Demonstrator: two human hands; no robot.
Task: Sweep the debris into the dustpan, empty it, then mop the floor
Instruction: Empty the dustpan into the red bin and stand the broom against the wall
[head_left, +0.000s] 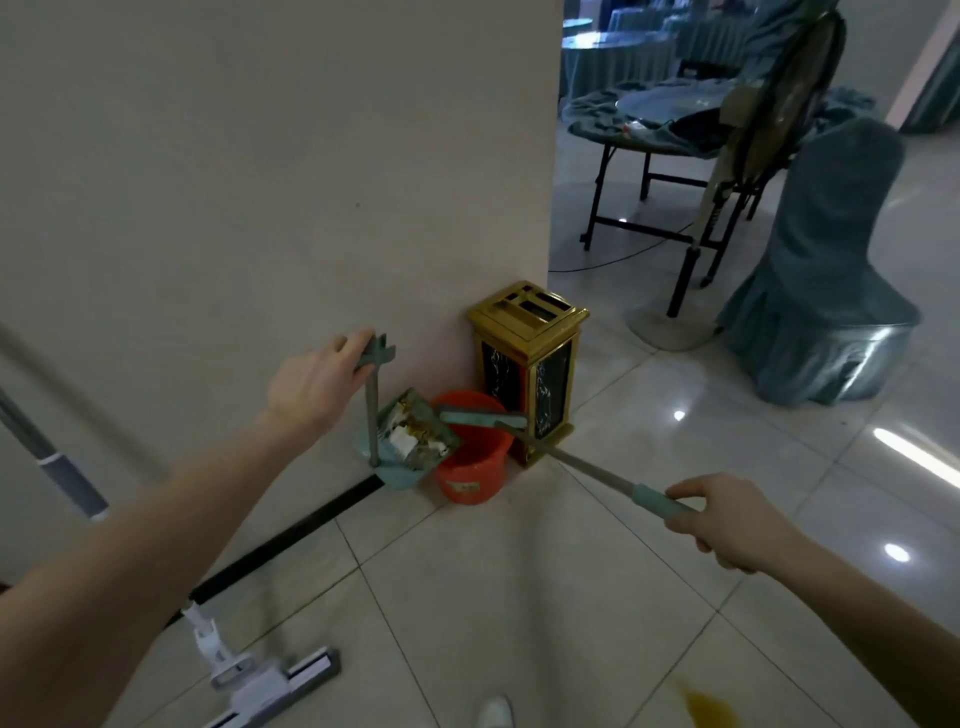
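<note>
My left hand (311, 384) grips the top handle of the teal dustpan (397, 470), which is tilted beside the wall and full of paper scraps and brown debris (415, 434). Its open edge leans over the rim of an orange bucket (475, 467). My right hand (727, 525) holds the teal grip of the broom (576, 465). The broom's head (480, 418) lies across the bucket's mouth, next to the dustpan. A flat mop (260, 686) lies on the tiles at the lower left, its pole leaning up along the wall.
A gold and black bin (530, 364) stands at the wall corner behind the bucket. A yellow-brown spill (709, 709) marks the tiles at the lower right. A covered chair (826, 280), a standing fan base (665, 325) and a folding table (670, 119) stand beyond.
</note>
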